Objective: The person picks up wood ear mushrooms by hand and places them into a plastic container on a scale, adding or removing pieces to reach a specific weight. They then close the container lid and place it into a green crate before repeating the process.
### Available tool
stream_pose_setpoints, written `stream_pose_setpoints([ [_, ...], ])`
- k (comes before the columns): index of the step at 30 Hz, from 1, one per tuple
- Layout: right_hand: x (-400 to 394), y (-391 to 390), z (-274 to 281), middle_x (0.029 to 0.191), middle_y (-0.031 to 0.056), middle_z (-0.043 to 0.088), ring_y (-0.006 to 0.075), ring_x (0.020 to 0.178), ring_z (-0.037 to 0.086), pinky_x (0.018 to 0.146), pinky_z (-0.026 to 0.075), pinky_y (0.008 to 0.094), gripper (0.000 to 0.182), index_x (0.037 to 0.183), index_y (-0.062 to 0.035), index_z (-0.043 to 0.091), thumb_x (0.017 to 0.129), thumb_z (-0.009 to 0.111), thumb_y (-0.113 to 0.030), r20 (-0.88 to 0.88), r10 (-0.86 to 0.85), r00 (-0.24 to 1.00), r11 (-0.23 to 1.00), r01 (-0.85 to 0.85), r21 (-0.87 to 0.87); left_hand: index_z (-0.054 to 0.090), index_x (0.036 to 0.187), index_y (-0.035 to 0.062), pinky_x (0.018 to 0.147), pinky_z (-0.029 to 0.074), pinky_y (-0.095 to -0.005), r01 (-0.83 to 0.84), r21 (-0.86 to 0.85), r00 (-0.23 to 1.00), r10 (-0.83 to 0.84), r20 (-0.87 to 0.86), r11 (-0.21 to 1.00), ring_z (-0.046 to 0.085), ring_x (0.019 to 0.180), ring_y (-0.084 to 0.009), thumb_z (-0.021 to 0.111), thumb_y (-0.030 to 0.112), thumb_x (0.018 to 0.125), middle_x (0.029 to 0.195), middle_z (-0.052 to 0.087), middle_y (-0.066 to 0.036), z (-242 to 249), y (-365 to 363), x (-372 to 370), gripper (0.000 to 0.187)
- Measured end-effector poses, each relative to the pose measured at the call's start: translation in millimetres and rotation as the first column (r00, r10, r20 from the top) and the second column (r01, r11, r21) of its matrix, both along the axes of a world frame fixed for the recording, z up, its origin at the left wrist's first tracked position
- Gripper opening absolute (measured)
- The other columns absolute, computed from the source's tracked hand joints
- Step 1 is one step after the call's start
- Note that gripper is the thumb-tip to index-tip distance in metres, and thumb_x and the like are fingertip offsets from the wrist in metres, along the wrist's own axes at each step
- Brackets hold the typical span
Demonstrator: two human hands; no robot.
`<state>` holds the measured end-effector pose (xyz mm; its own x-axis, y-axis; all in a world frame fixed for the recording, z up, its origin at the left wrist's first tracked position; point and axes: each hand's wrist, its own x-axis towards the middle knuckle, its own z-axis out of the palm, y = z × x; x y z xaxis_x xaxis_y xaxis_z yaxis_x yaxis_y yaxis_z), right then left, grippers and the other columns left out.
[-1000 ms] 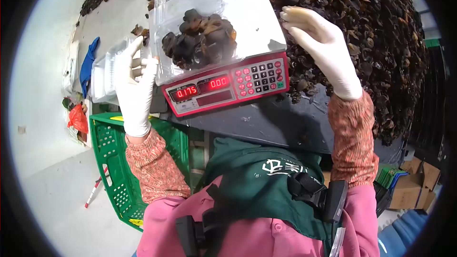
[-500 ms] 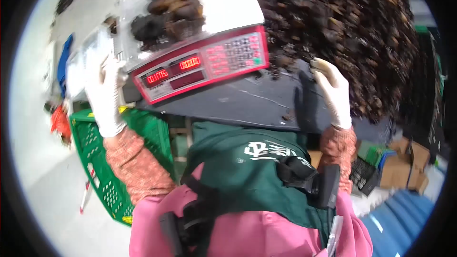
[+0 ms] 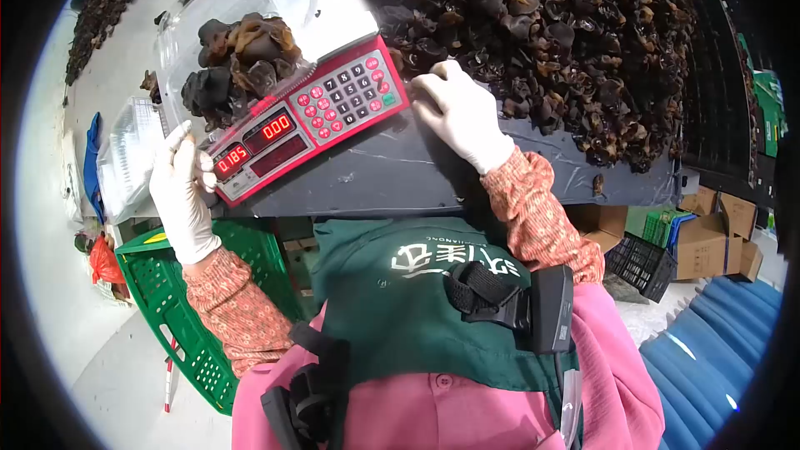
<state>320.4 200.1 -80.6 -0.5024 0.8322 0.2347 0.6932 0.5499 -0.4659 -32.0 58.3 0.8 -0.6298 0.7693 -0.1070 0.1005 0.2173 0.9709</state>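
Observation:
A red electronic scale (image 3: pixel 308 117) has a clear plastic tray (image 3: pixel 171 75) on its platform, with several pieces of dark wood ear mushroom (image 3: pixel 246 58) in it. The lit display reads 0.185 and 0.00. My left hand (image 3: pixel 182 187), in a white glove, is beside the scale's left end, just below the tray's near corner. Its fingers are bent and slightly apart, with nothing visible in them. My right hand (image 3: pixel 462 112), also white-gloved, hovers by the scale's right end and the near edge of the mushroom pile (image 3: pixel 533 25). Its fingers curve loosely, and I see nothing held.
A stack of clear trays (image 3: pixel 132 154) stands left of my left hand. Below the dark tabletop (image 3: pixel 358 175) is a green crate (image 3: pixel 183 325). Cardboard boxes (image 3: pixel 704 246) and a black crate (image 3: pixel 640 267) lie at the lower right. More mushrooms (image 3: pixel 112 8) lie far left.
My right hand has moved left toward the scale's right end. The view has shifted, and the blurred scale display is now sharp. My left hand stays near the scale's left end.

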Motion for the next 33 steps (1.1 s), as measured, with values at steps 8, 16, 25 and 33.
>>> stream_pose_setpoints([
  [8, 69, 0, 10, 0.094, 0.0022, 0.068, 0.0084, 0.07, 0.059, 0.061, 0.048, 0.0232, 0.026, 0.12, -0.0016, 0.066, 0.101, 0.067, -0.019, -0.589, -0.672, 0.448, 0.503, -0.307, -0.808, 0.061, 0.136, 0.0001, 0.052, 0.04, -0.0198, -0.054, -0.015, 0.998, 0.054, -0.018, 0.998, 0.052, 0.058, -0.0066, 0.06, 0.023, 0.105, 0.081, 0.063, -0.003, 5, -12, 10, 0.038],
  [16, 58, 11, 13, 0.108, 0.0105, 0.074, 0.0214, 0.079, 0.072, 0.068, 0.061, 0.0296, 0.017, 0.114, -0.0059, 0.068, 0.103, 0.063, -0.018, -0.594, -0.796, 0.114, 0.322, -0.752, -0.575, 0.061, 0.135, -0.0012, 0.052, 0.041, -0.02, -0.048, -0.015, 0.999, 0.048, 0.005, 0.999, 0.054, 0.057, -0.0073, 0.057, 0.026, 0.106, 0.081, 0.064, -0.005, 2, -20, 5, 0.04],
  [25, -110, 25, 142, 0.099, 0.007, 0.069, 0.0151, 0.082, 0.065, 0.073, 0.053, 0.0299, 0.025, 0.116, -0.0036, 0.069, 0.093, 0.072, -0.015, -0.528, 0.203, 0.824, 0.9, -0.37, -0.231, 0.061, 0.137, 0.002, 0.054, 0.043, -0.019, -0.109, 0.023, 0.992, 0.107, 0.07, 0.994, 0.056, 0.057, -0.0059, 0.057, 0.027, 0.106, 0.081, 0.068, -0.005, 13, -35, 16, 0.04],
  [33, -201, 27, 126, 0.101, 0.0087, 0.064, 0.0284, 0.092, 0.064, 0.08, 0.053, 0.0389, 0.022, 0.108, -0.0049, 0.064, 0.091, 0.067, -0.017, 0.08, 0.656, 0.75, 0.639, -0.609, 0.471, 0.06, 0.138, 0.0014, 0.057, 0.044, -0.0189, -0.077, 0.075, 0.996, 0.073, 0.051, 0.994, 0.057, 0.061, -0.0045, 0.056, 0.023, 0.106, 0.083, 0.069, -0.003, 11, -42, 12, 0.039],
])
